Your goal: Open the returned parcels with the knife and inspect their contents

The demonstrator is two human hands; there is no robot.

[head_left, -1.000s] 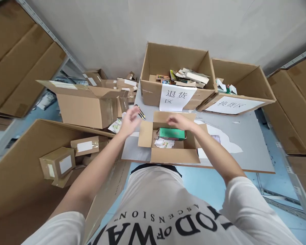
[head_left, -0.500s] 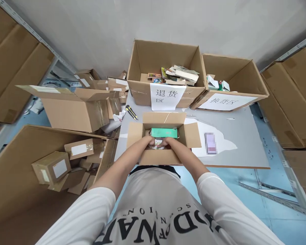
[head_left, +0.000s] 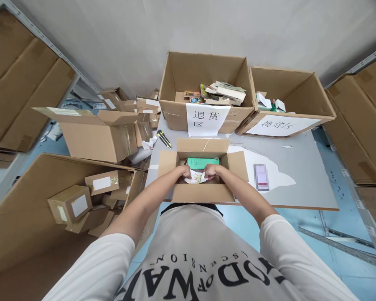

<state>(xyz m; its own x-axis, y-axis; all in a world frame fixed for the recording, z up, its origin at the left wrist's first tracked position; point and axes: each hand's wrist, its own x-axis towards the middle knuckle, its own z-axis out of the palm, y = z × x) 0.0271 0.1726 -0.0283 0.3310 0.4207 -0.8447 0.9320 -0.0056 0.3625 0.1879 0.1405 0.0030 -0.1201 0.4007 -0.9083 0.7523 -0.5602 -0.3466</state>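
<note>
In front of me on the grey table stands an open cardboard box [head_left: 203, 193] with its flaps folded out. Inside it lies a green box [head_left: 203, 162] along the far side. Nearer to me in the carton is a white printed packet [head_left: 195, 176] with coloured marks. My left hand [head_left: 185, 171] pinches the left end of this packet, fingers closed. At its other end my right hand [head_left: 210, 171] has its fingers closed on the packet's edge. The fingertips of both hands are partly hidden.
A yellow-black box cutter [head_left: 164, 139] lies left of the box. Behind stand two large labelled cartons, one with books [head_left: 225, 92]. White paper [head_left: 280, 177] and a blurred purple item [head_left: 261, 177] lie right. A big carton [head_left: 44, 167] with small parcels stands left.
My hands have drawn apart, the right one moving outward and up, so more of the white packet shows. The whole view has shifted slightly.
</note>
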